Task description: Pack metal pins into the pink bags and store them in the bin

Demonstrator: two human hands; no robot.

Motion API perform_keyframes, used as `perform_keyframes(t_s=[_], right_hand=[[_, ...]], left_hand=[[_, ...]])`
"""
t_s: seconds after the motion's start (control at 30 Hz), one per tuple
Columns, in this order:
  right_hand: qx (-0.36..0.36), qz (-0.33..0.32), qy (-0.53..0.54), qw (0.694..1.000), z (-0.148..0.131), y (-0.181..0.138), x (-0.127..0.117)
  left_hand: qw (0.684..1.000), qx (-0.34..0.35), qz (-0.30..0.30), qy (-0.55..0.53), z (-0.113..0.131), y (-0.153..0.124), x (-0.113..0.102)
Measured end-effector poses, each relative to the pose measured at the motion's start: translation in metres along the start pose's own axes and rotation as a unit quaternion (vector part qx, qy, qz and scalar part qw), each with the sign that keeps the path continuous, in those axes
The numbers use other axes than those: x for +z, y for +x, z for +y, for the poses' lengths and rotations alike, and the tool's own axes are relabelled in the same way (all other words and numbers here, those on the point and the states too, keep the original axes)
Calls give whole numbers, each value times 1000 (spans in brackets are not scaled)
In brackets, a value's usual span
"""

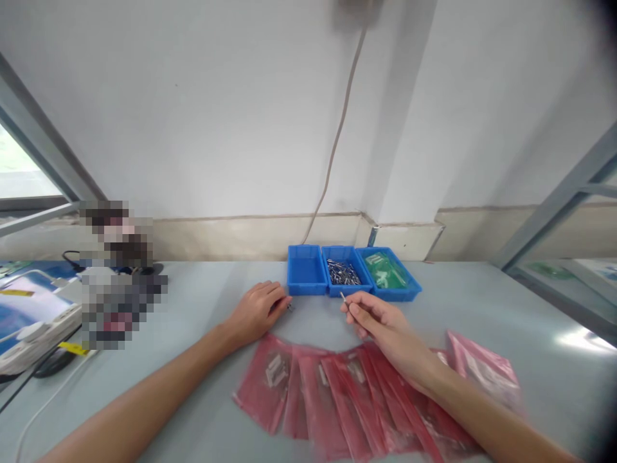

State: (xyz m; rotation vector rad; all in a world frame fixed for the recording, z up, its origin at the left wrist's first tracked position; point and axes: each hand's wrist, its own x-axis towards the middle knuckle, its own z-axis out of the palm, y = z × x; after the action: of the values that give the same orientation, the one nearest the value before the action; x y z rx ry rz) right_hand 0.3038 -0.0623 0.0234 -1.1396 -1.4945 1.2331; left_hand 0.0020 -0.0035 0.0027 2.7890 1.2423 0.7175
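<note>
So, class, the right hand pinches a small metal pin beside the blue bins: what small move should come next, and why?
Probably draw the right hand back to the nearest red bag and slip the pin in. The pin is already lifted clear of the middle bin of like pins, and the bags lie fanned just below the wrist.

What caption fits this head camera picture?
Right hand pinches a small metal pin near three blue bins above pink bags.

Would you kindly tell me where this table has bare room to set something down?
Bare table lies right of the blue bins towards the metal frame, and between the left hand and the clutter. Red bags crowd the near middle; the gap between the right hand and the bins is narrow.
</note>
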Motion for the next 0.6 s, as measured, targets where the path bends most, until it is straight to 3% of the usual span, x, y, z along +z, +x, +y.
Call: perform_keyframes(t_s=[0.2, 0.43, 0.6], right_hand=[[14, 10, 53, 998, 2, 0, -1], [-64, 52, -112, 990, -3, -1, 0], [-121, 38, -208, 970, -2, -5, 3]], left_hand=[[1000, 0, -6, -4, 0, 0, 0], [1000, 0, 2, -7, 1, 0, -1], [1000, 0, 3, -7, -2, -1, 2]])
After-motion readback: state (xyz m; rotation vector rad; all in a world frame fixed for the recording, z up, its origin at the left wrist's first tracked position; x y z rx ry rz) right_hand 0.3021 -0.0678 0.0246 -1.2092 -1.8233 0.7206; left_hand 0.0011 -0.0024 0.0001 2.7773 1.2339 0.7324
